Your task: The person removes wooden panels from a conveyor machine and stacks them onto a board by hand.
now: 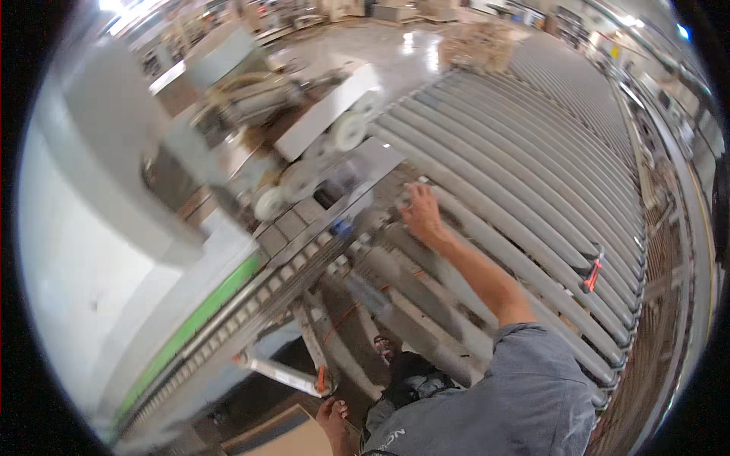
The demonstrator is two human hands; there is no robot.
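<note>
My right arm stretches forward over the roller conveyor (502,182). At the end of the edge machine's track (293,254), my right hand (420,211) has its fingers bent around a small grey part by the nearest roller; that part is too blurred to name. Low in the view, my left hand (333,416) hangs with its fingers curled and nothing visible in them. It is just below the orange end of a white bar (285,374), beside a tan board (293,437).
A red-and-black hand tool (591,275) lies on the rollers at the right. White wheels (350,131) and a large white machine housing (99,251) with a green stripe (194,327) stand at the left. Support beams run beneath my right arm.
</note>
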